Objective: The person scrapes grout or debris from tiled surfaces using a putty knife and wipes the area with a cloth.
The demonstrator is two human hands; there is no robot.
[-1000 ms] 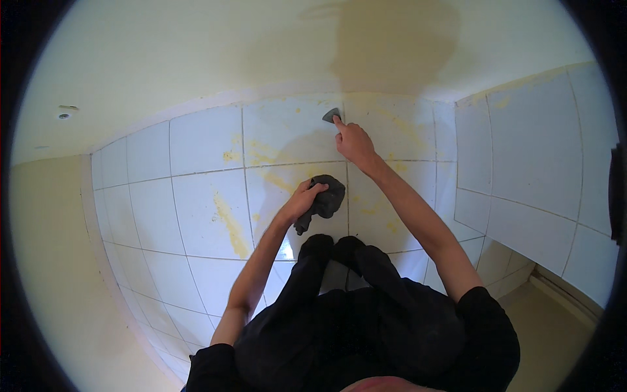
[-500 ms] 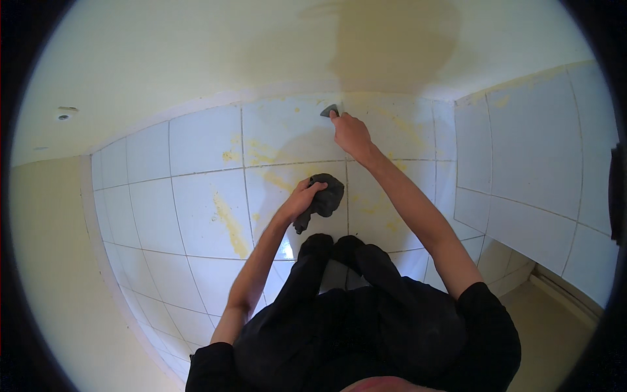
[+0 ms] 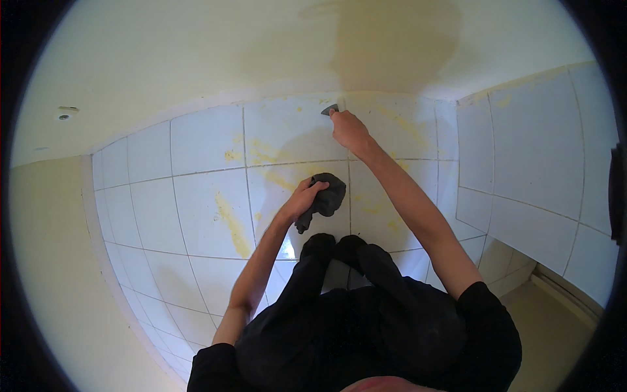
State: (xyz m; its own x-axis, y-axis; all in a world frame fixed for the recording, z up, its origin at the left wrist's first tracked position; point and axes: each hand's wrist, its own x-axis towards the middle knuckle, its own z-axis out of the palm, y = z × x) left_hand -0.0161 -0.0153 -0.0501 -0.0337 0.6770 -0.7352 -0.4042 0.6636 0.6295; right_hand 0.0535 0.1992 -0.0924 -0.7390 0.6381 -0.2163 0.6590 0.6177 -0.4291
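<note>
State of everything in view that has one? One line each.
Right hand: closed on the scraper
Scraper: gripped, blade over the tiles near the wall's foot; contact unclear
Left hand: closed on the cloth
Cloth: bunched up, a loose end hanging
Floor tiles: smeared, yellow streaks in several spots
Shoes: side by side
White wall fitting: mounted; on or off unclear

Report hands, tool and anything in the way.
Right hand gripping grey scraper. Left hand holding dark cloth. Yellow smears on tiles; nothing visibly blocking grey scraper.
</note>
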